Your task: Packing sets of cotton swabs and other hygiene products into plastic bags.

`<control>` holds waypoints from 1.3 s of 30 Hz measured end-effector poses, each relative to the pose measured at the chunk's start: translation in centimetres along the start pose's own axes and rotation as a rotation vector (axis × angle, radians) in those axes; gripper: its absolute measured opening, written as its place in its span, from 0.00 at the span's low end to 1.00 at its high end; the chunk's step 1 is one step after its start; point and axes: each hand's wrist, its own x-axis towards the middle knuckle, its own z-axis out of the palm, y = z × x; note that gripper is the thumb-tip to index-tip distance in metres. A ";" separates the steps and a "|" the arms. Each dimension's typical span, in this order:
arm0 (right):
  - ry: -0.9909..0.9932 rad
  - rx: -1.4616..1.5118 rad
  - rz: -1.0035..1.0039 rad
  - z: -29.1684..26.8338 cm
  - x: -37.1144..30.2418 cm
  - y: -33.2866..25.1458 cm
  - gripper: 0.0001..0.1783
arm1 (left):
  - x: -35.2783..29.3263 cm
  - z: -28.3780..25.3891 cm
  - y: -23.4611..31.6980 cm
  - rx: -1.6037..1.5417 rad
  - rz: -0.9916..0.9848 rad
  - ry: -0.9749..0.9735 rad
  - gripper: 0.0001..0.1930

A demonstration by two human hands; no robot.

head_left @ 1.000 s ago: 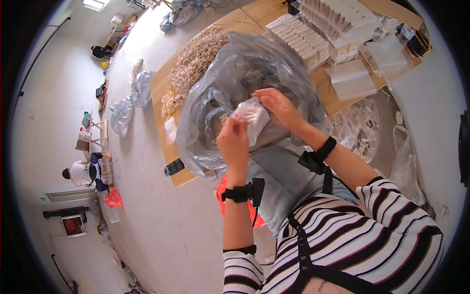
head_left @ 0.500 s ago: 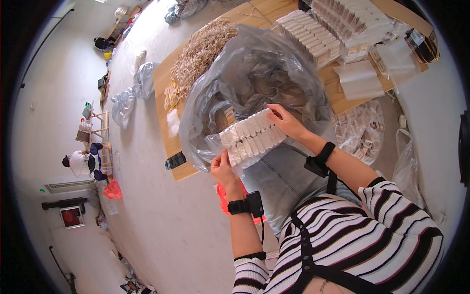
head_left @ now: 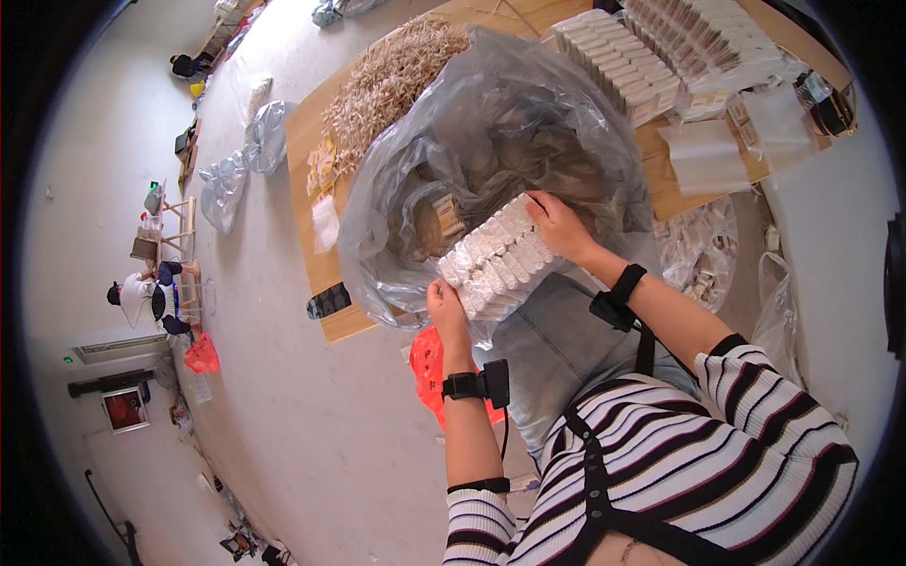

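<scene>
- My left hand (head_left: 445,304) grips the lower-left end of a long white pack of small bundled pieces (head_left: 497,258), fingers curled closed around its edge.
- My right hand (head_left: 559,224) holds the upper-right end of the same pack, fingers closed over its top and thumb underneath.
- The pack lies stretched between both hands, tilted so that its right end sits higher, just above the mouth of the big clear plastic bag (head_left: 491,123).
- Compared with half a second ago, the pack sits in much the same slanted pose between my hands; a full second ago I had only a small crumpled clear piece pinched between both hands close together, and no long pack was spread out.
- My hands are now well apart, one at each end, whereas a second ago they nearly touched.
- The plastic bag rests on the wooden board (head_left: 311,141), and through its film I see more brownish and white contents.
- A heap of tan sticks (head_left: 387,80) lies on the board beyond the bag, on its left side.
- Rows of white packs (head_left: 613,57) are stacked at the far right of the board.
- An orange-red bag (head_left: 431,363) lies on the floor below my left wrist.
- Another person (head_left: 142,294) sits well apart at the far left.
</scene>
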 end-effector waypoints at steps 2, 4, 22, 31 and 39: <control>-0.026 0.041 0.018 0.6 0.1 -0.2 0.24 | -0.1 0.4 0.7 -0.092 -0.010 0.046 0.16; -0.009 0.136 0.104 0.6 0.5 0.4 0.22 | -0.3 1.2 3.1 -0.187 -0.022 0.066 0.17; 0.055 0.565 -0.103 -1.7 -0.5 -3.0 0.28 | -0.2 7.2 16.3 0.436 0.404 -0.604 0.22; -0.647 0.491 -0.308 -6.5 1.6 -9.6 0.24 | -1.4 5.1 21.8 0.600 0.551 -0.641 0.17; -0.197 0.696 -0.169 -4.0 -0.2 -8.3 0.11 | -3.2 2.0 14.9 0.221 0.434 -0.252 0.37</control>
